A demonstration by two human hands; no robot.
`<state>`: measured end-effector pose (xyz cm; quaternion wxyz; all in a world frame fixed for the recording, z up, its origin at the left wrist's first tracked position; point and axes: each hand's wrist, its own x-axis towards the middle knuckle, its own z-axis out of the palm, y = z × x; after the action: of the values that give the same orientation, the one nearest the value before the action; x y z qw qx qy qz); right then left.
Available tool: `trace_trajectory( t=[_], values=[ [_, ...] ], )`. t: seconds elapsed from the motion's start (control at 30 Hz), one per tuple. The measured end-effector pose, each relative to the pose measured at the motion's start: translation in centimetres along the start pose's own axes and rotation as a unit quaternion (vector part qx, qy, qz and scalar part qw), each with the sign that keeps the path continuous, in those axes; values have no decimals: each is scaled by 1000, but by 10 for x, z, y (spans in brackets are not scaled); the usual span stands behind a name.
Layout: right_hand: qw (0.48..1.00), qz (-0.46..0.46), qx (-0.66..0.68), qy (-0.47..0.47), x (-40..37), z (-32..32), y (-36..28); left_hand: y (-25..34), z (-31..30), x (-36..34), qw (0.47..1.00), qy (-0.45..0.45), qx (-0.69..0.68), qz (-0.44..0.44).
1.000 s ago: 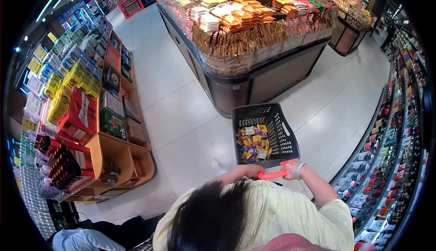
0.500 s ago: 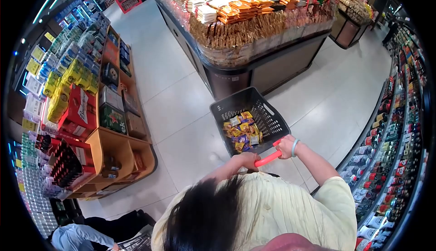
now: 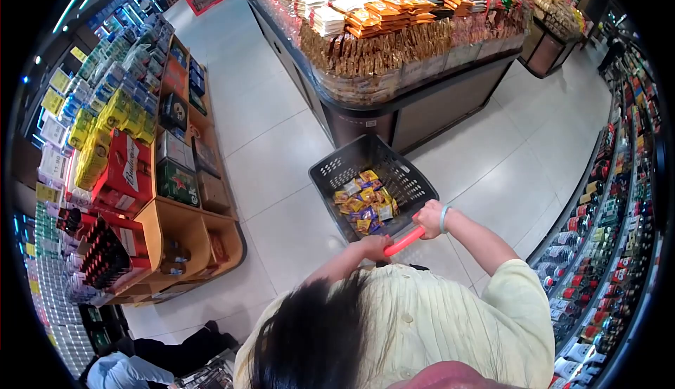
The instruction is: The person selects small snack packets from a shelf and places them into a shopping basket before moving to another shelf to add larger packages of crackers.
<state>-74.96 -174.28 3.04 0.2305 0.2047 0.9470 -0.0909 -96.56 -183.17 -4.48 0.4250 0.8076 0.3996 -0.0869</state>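
The red handle [image 3: 405,240] is gripped at its two ends, the left hand [image 3: 373,247] closed around one and the right hand [image 3: 429,219] around the other, with a pale band [image 3: 444,219] worn on the right wrist. The dark perforated basket [image 3: 337,212] is held just ahead of the hands, turned at a slant, with yellow and purple packets [image 3: 365,202] gathered on its bottom. Its far rim is seen close by the rounded corner of the display island [image 3: 437,107]; whether the two touch cannot be told. To the left, a wide strip of tiled floor [image 3: 271,153] is left between the basket and the curved edge of the wooden shelf unit [image 3: 176,234]. To the right, more floor is seen before the long edge of the bottle shelves [image 3: 573,248] is reached. At lower left, another person [image 3: 126,371] is seen well apart from the basket.
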Motion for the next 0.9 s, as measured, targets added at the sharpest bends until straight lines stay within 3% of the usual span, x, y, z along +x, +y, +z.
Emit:
trace_trajectory(
  t=[0.13,0.37,0.9],
  values=[
    [1000,-24,13,14,3,5,-4,14,-10,-11,997,-38,40,-57],
    [999,-30,14,43,-1,11,-4,24,-15,-11,993,-65,84,-58],
    [993,-84,-37,79,-4,3,15,42,3,-4,995,12,60,-76]
  ],
)
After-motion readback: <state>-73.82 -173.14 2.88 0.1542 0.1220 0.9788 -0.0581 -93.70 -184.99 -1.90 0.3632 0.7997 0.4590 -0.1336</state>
